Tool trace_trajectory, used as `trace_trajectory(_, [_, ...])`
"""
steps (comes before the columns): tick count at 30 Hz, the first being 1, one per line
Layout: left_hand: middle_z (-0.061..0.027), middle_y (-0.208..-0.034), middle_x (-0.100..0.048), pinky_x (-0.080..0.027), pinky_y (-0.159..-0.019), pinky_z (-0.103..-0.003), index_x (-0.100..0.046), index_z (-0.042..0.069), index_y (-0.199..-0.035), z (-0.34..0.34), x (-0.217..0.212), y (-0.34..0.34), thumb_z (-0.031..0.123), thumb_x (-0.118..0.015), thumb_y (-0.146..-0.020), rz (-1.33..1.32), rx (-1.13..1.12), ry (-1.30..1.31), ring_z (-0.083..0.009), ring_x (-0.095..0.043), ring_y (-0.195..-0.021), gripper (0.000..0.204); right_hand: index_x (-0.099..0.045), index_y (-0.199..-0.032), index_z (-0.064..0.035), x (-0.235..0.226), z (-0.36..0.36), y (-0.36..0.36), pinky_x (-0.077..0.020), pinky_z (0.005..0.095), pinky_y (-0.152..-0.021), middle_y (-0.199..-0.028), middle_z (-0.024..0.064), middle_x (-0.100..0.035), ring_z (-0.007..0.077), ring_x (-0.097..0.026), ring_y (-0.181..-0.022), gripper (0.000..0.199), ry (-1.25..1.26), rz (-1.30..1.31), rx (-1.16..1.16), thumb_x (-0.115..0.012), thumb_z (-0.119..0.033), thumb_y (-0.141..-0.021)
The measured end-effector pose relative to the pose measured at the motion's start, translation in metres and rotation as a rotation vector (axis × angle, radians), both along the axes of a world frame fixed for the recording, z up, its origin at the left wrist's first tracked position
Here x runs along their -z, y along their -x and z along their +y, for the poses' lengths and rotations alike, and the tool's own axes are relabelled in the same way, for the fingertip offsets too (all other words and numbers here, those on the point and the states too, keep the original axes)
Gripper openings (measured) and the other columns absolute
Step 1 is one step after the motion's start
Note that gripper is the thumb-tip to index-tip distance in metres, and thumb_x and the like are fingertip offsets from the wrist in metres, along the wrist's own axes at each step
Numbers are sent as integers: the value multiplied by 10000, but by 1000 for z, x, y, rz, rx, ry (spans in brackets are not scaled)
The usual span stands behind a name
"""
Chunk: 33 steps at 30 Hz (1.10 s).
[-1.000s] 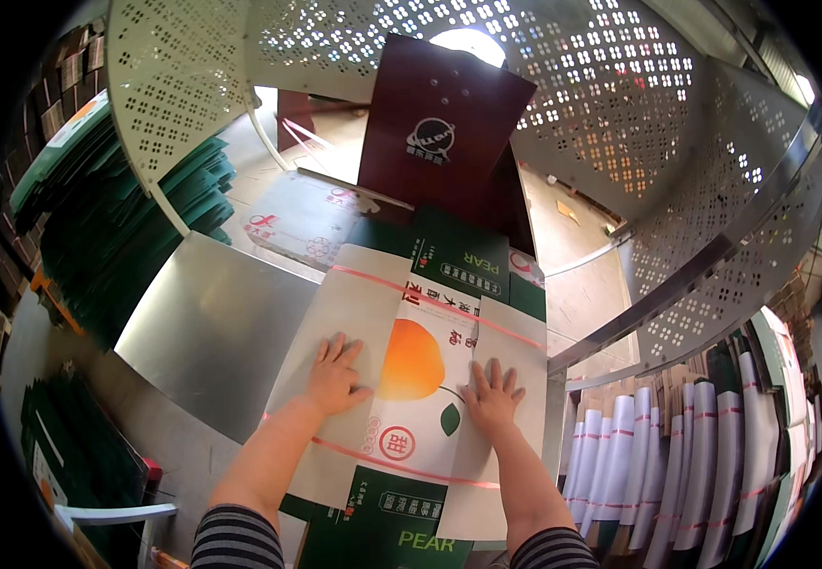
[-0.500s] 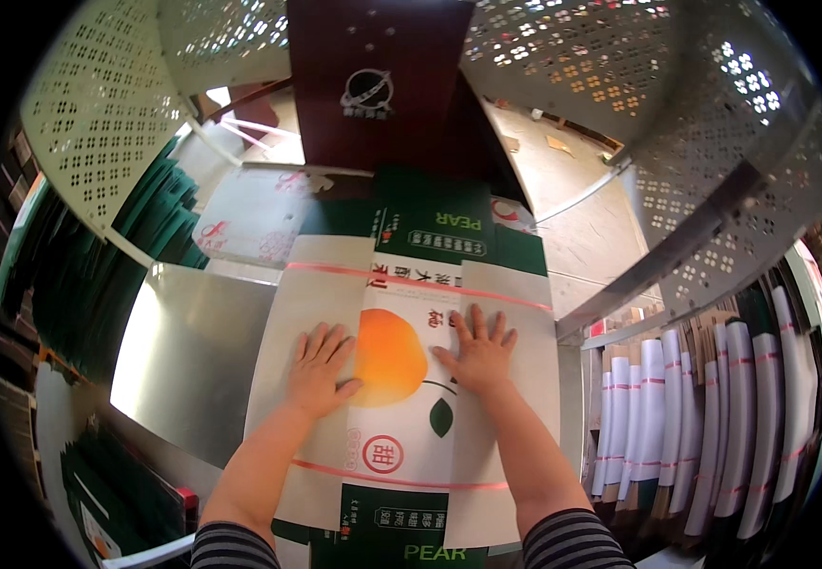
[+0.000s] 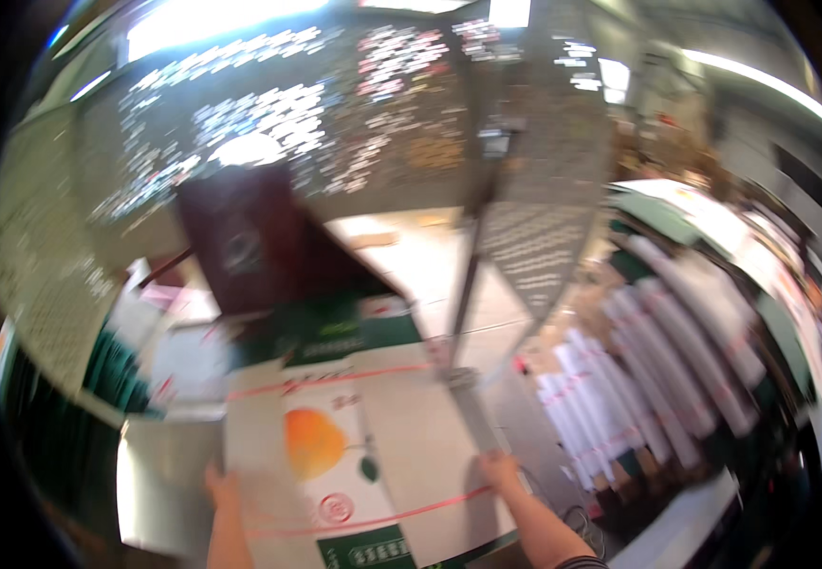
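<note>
A strapped bundle of flattened cardboard cartons (image 3: 425, 408) lies before me, white and green, printed with an orange pear and a leaf. Two pink straps run across it, one near its far end and one near its near end. My left hand (image 3: 220, 486) is at the bundle's left edge, its fingers closed against the side and partly out of sight. At the right edge, close to the near strap, my right hand (image 3: 499, 470) has its fingers curled onto the cardboard. Motion blur softens both hands.
A dark maroon machine panel (image 3: 245, 237) stands beyond the bundle, with perforated metal guards (image 3: 534, 237) around it. To the left is a shiny metal plate (image 3: 169, 474). Several strapped white carton bundles (image 3: 657, 351) stand at the right; green cartons (image 3: 46, 484) are stacked at the left.
My hands have gone from lying flat on the bundle's top to its left and right edges. The view has swung to the right and up, showing more of the right-hand stacks.
</note>
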<state>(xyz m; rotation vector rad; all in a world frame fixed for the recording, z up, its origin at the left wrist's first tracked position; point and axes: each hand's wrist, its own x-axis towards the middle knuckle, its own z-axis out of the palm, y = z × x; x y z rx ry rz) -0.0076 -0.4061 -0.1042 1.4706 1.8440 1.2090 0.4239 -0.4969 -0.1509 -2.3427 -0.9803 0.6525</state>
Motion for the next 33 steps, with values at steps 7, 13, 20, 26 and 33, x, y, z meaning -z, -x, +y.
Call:
trace_trajectory(7, [-165, -955, -440, -319, -748, -372, -415, -18, -967, -11, -7, -14, 277, -577, -605, 71, -140, 338, -245, -416, -897, 495, -562, -826, -17, -24, 23, 21, -392, 349, -662, -826, 174, -543, 291, -515, -784, 641, 272, 184, -157, -397, -600, -615])
trace_trajectory(13, [-170, -859, -486, -355, -682, -352, -457, -65, -882, -36, 10, 16, 340, -583, -588, 26, -186, 445, -244, -466, -807, 516, -508, -917, 54, -47, 18, 32, -378, 337, -726, -963, 192, -492, 294, -482, -885, 759, 304, 345, -86, -443, -621, -577])
trace_trajectory(20, [-176, -747, -540, -397, -604, -328, -506, -119, -782, -92, 51, 66, 413, -590, -570, -85, -264, 549, -243, -525, -702, 579, -539, -857, 44, -24, -13, 24, -402, 303, -650, -818, 128, -550, 217, -527, -735, 539, 195, 484, 65, -591, -425, -596])
trace_trajectory(26, [-158, -729, -545, -409, -562, -315, -517, -117, -775, -129, 7, 53, 372, -601, -572, -124, -338, 511, -203, -530, -639, 536, -517, -859, 65, -28, -6, 13, -431, 289, -571, -774, 128, -554, 191, -540, -651, 412, -139, 596, -21, -614, -266, -633])
trace_trajectory(33, [-163, -717, -552, -411, -571, -310, -529, -101, -760, -169, -39, 54, 360, -605, -563, -228, -532, 325, -227, -536, -644, 507, -542, -786, 61, -132, 7, 50, -437, 287, -527, -716, 120, -560, 179, -541, -599, 370, -165, 495, -165, -627, -261, -624])
